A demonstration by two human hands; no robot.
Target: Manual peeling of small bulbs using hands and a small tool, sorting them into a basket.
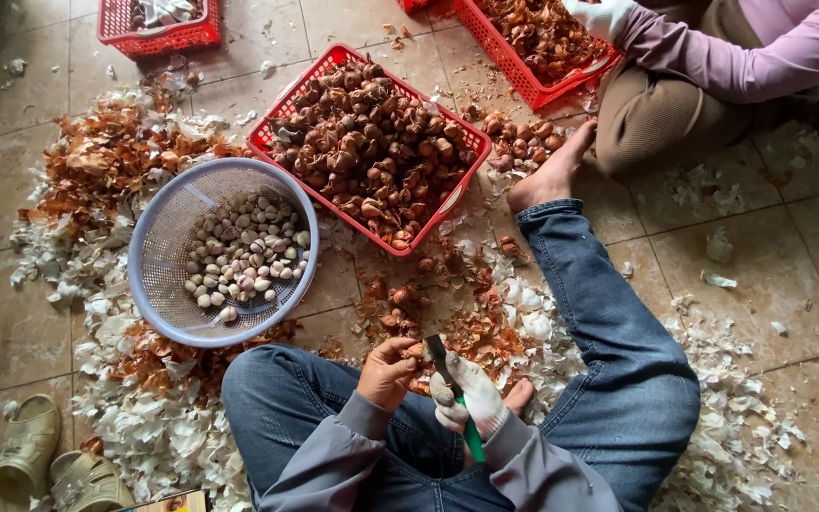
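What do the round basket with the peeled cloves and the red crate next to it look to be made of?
Round basket: looks like moulded plastic, pale lavender and matte, with a fine perforated mesh wall and a smooth rolled rim. Red crate: likely rigid plastic too, slightly glossy, with a slotted lattice wall and thick rim. Neither shows metal shine.

co-worker cropped, far basket cut off

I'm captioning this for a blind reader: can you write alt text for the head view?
Seated on a tiled floor, a person's bare left hand holds a small bulb while the gloved right hand cuts it with a green-handled knife. Ahead sit a red basket of unpeeled bulbs and a lavender colander of peeled cloves.
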